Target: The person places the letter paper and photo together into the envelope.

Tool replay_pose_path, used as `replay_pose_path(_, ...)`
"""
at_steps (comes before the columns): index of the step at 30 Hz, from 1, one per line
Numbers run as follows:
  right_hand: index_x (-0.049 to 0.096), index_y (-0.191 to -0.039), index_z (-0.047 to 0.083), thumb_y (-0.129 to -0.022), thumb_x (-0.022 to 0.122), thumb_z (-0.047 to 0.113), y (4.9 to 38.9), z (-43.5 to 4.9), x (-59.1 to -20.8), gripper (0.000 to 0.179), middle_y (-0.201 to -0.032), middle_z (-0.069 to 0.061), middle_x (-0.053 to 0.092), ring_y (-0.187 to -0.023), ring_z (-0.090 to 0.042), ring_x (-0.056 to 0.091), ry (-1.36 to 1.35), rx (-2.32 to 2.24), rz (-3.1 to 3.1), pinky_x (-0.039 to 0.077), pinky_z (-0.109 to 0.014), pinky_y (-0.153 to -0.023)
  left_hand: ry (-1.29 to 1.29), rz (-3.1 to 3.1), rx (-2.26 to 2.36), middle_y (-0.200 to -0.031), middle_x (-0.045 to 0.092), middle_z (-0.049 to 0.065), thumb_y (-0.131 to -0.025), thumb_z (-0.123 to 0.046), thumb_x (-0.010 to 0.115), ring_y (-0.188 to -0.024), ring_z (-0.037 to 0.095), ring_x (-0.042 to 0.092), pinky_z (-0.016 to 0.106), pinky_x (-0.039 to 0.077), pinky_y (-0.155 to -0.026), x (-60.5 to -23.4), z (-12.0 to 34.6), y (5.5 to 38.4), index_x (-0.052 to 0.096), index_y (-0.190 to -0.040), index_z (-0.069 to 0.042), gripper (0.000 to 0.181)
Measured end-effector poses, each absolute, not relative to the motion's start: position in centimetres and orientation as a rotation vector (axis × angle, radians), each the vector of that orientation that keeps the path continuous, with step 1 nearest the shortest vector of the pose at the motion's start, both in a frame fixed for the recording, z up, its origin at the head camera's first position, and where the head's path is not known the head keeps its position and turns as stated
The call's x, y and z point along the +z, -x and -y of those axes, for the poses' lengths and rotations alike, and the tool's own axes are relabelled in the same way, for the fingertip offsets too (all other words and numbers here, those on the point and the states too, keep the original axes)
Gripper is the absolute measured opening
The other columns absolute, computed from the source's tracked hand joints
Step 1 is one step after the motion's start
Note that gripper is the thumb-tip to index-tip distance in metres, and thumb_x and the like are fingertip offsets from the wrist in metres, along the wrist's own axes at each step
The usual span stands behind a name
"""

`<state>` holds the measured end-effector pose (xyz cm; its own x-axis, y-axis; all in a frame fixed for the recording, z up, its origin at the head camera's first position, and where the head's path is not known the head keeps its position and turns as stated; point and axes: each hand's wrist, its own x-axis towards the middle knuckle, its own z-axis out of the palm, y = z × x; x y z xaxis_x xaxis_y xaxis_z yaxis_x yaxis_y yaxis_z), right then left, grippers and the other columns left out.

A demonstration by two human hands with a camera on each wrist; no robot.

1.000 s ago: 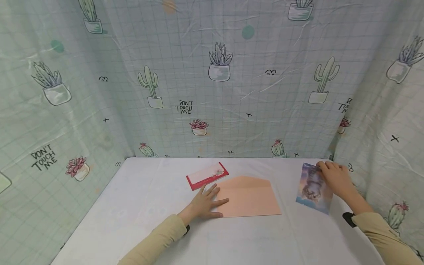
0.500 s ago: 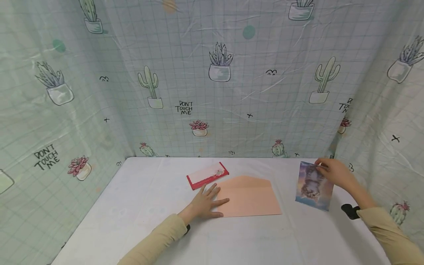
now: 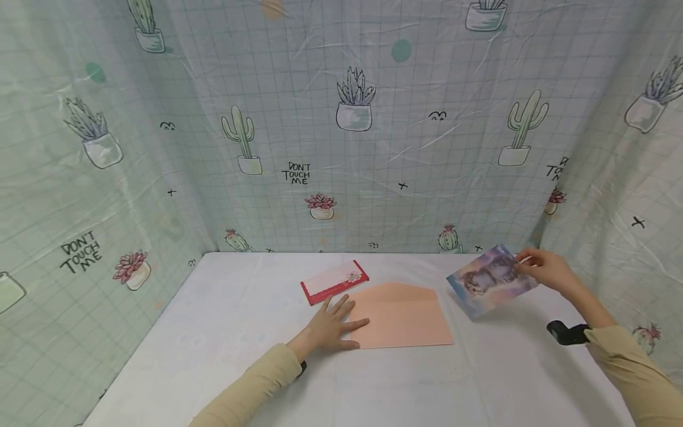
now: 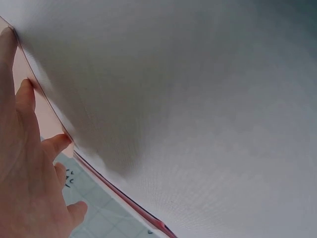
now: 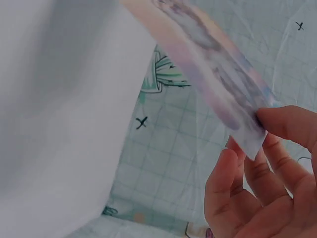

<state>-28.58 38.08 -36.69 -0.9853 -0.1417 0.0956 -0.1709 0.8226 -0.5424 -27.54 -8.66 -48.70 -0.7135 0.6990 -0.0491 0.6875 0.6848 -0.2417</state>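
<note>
With fingers spread, my left hand (image 3: 326, 327) rests on the left edge of a peach envelope (image 3: 397, 320), which lies flat with its flap side away from me. In the left wrist view the fingertips (image 4: 27, 91) touch the envelope near its edge. My right hand (image 3: 549, 271) pinches a glossy picture card (image 3: 488, 281), printed with a kitten-like animal on a pastel sky, by one end. The card hangs tilted above the table, to the right of the envelope. In the right wrist view the thumb (image 5: 285, 121) lies on the card's printed face, fingers behind it.
A red and pink decorated envelope (image 3: 334, 283) lies behind my left hand, close to the peach one. The white table (image 3: 240, 332) ends at a cactus-print curtain (image 3: 373, 178) that rises at the back and both sides.
My right hand has lifted the picture card off the table, turned it and swung it left toward the peach envelope. The left hand has stayed in place.
</note>
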Motion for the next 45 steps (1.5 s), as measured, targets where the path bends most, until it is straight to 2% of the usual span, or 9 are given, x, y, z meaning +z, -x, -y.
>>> replay_pose_path(3,0.048,-0.112,-0.006,-0.089,0.051,0.030,28.7,-38.2,-36.9,0.043,-0.101,-0.026,0.060,-0.071,0.005,0.051,-0.229,1.064,2.954,0.049,-0.030,-0.061,1.177,2.836,0.373,-0.145,0.030,0.007,-0.084,-0.063,0.036,-0.138,0.029,0.017,0.053,0.020,-0.107,-48.5,8.6,27.4,0.028,-0.137,-0.040,0.059)
replay_pose_path(5,0.047,-0.112,-0.007,-0.088,0.053,0.035,28.9,-38.4,-37.2,0.049,-0.102,-0.026,0.060,-0.075,0.001,0.054,-0.242,1.180,2.940,0.051,-0.033,-0.063,1.179,2.831,0.379,-0.145,0.030,0.007,-0.084,-0.063,0.036,-0.137,0.029,0.017,0.053,0.020,-0.107,-48.4,8.6,27.4,0.028,-0.137,-0.040,0.059)
replay_pose_path(10,0.047,-0.111,-0.006,-0.086,0.056,0.034,29.4,-38.7,-37.9,0.047,-0.092,-0.005,0.064,-0.076,-0.004,0.057,-0.325,1.455,2.866,0.051,-0.031,-0.063,1.176,2.836,0.378,-0.145,0.030,0.007,-0.083,-0.064,0.036,-0.137,0.029,0.017,0.054,0.020,-0.106,-48.3,8.6,27.4,0.028,-0.137,-0.040,0.059)
replay_pose_path(12,0.046,-0.111,-0.005,-0.087,0.055,0.031,29.3,-38.3,-37.9,0.044,-0.087,0.007,0.062,-0.075,-0.002,0.057,-0.287,1.510,2.857,0.051,-0.028,-0.064,1.174,2.841,0.380,-0.146,0.030,0.006,-0.083,-0.064,0.036,-0.137,0.030,0.017,0.054,0.020,-0.106,-48.4,8.5,27.4,0.028,-0.137,-0.041,0.059)
replay_pose_path(15,0.043,-0.113,-0.007,-0.088,0.054,0.028,29.0,-37.2,-37.9,0.045,-0.086,0.017,0.057,-0.075,0.002,0.057,-0.195,1.514,2.869,0.051,-0.025,-0.067,1.174,2.836,0.389,-0.145,0.030,0.006,-0.083,-0.064,0.036,-0.137,0.030,0.018,0.054,0.021,-0.106,-48.5,8.5,27.4,0.028,-0.137,-0.041,0.060)
replay_pose_path(22,0.039,-0.115,-0.010,-0.090,0.052,0.024,29.3,-35.6,-39.2,0.044,-0.086,0.013,0.055,-0.075,0.003,0.055,-0.191,1.529,2.852,0.050,-0.024,-0.069,1.178,2.811,0.388,-0.144,0.032,0.007,-0.083,-0.063,0.039,-0.136,0.031,0.021,0.055,0.023,-0.104,-48.7,8.5,27.3,0.030,-0.136,-0.039,0.059)
replay_pose_path(30,0.041,-0.115,-0.008,-0.088,0.054,0.028,30.0,-34.0,-40.9,0.046,-0.096,-0.003,0.059,-0.076,0.002,0.055,-0.163,1.533,2.833,0.051,-0.029,-0.071,1.145,2.824,0.432,-0.145,0.031,0.005,-0.082,-0.065,0.036,-0.137,0.030,0.018,0.054,0.023,-0.105,-48.9,8.5,27.3,0.027,-0.137,-0.042,0.060)
replay_pose_path(39,0.042,-0.113,-0.008,-0.087,0.057,0.025,30.8,-32.9,-41.8,0.044,-0.083,0.016,0.056,-0.073,0.003,0.056,-0.153,1.637,2.723,0.051,-0.023,-0.066,1.148,2.850,0.405,-0.146,0.030,0.005,-0.081,-0.066,0.037,-0.138,0.030,0.017,0.054,0.021,-0.106,-48.8,8.6,27.7,0.027,-0.137,-0.042,0.061)
replay_pose_path(45,0.044,-0.113,-0.009,-0.087,0.057,0.024,31.4,-32.4,-42.1,0.044,-0.083,0.014,0.058,-0.072,0.003,0.057,-0.134,1.622,2.679,0.052,-0.023,-0.065,1.158,2.832,0.408,-0.145,0.031,0.005,-0.081,-0.067,0.036,-0.138,0.030,0.017,0.053,0.023,-0.105,-48.6,8.8,27.9,0.027,-0.137,-0.041,0.062)
